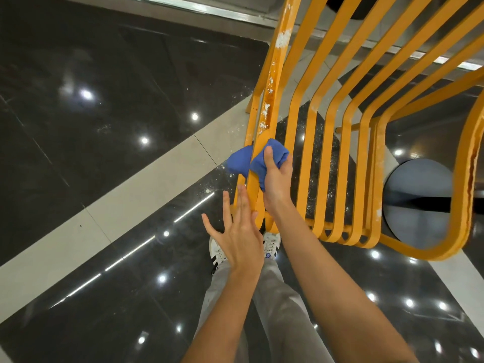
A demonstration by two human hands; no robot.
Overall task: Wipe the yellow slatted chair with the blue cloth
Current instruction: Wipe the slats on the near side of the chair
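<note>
Glossy black floor (104, 100) below, our right hand (277, 176) clamps the blue cloth (275, 150) around the yellow slatted chair (324, 127)'s edge slat; left hand (238, 231) spread. White flecks (282, 39) above the cloth remain.

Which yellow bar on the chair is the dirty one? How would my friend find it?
Find the yellow chair, then go to its far left edge. The dirty bar is the outermost one, with the blue cloth wrapped round it. Only it has white flaky patches; the bars beside it look plain yellow.
</note>
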